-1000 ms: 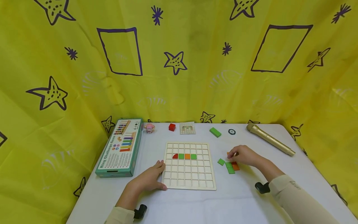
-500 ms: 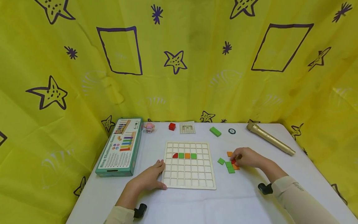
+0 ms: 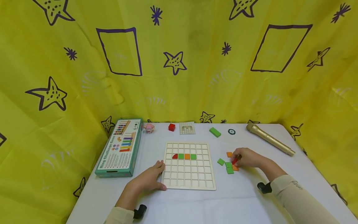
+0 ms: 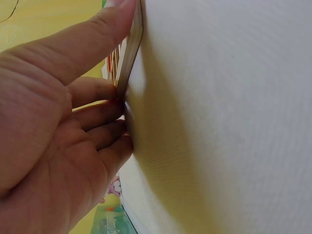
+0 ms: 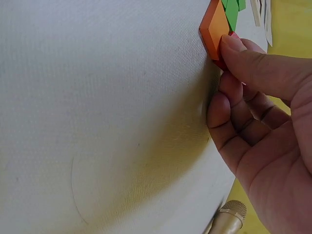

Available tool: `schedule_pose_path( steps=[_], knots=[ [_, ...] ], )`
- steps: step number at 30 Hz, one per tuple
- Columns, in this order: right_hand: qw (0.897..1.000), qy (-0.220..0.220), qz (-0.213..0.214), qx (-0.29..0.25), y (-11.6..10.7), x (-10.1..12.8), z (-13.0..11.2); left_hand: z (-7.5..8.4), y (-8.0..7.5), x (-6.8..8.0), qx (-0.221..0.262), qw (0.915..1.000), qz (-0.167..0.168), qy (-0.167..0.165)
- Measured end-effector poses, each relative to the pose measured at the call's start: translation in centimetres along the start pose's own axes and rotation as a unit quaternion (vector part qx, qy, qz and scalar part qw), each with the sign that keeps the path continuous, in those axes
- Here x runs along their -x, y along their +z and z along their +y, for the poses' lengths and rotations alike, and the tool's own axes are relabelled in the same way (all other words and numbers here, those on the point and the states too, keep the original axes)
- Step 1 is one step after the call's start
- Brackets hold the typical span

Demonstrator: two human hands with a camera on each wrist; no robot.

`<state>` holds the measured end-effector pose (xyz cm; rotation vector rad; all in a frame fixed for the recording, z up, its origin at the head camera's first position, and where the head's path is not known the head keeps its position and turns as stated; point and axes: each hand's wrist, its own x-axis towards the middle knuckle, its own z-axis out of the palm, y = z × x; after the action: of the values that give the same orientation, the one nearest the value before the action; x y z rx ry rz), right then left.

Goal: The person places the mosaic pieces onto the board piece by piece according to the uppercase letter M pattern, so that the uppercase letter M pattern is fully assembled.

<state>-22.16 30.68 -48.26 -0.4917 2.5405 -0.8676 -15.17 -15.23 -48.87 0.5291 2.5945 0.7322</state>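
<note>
A pale wooden grid board [image 3: 188,185] lies on the white table. One row holds a red quarter-round tile [image 3: 175,156], a green, an orange tile [image 3: 187,156] and another green. My left hand [image 3: 151,176] rests along the board's left edge, thumb by its near corner, fingers fairly straight. To the right of the board, my right hand [image 3: 246,157] pinches a red tile [image 3: 234,161] between thumb and fingers, which partly hide it. Just below it lies an orange tile [image 5: 217,29], beside green tiles [image 3: 230,170]. Another orange tile [image 3: 229,154] and a separate green tile [image 3: 221,161] lie nearby.
A boxed ring game [image 3: 118,149] stands at the left. Along the back are a pink figurine [image 3: 149,128], a red cube [image 3: 172,127], a pattern card [image 3: 187,128], a green block [image 3: 215,132], a round disc [image 3: 231,132] and a gold microphone [image 3: 269,139]. Yellow cloth hangs behind.
My right hand has shifted slightly down and right from the upper orange tile, which is now uncovered, to the red tile, which it now pinches. The left hand and board stay put.
</note>
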Motion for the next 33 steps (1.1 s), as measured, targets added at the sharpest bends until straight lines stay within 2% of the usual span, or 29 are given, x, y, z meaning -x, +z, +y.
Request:
schedule_pose_path(
  steps=[11,17,24,33],
  knots=[
    [1.0,0.004,-0.011,-0.001,0.1,0.1,-0.1,-0.1,0.1,-0.1,-0.001,1.0,0.0,0.002],
    [1.0,0.018,-0.001,0.01,-0.3,0.1,-0.5,-0.1,0.1,0.0,-0.001,1.0,0.001,0.0],
    [1.0,-0.009,0.015,0.003,-0.7,-0.2,-0.9,0.0,0.0,0.0,-0.001,1.0,0.001,0.001],
    [0.999,-0.012,0.028,-0.019,-0.5,-1.0,-1.7,0.0,0.0,0.0,-0.003,1.0,0.001,0.0]
  ],
)
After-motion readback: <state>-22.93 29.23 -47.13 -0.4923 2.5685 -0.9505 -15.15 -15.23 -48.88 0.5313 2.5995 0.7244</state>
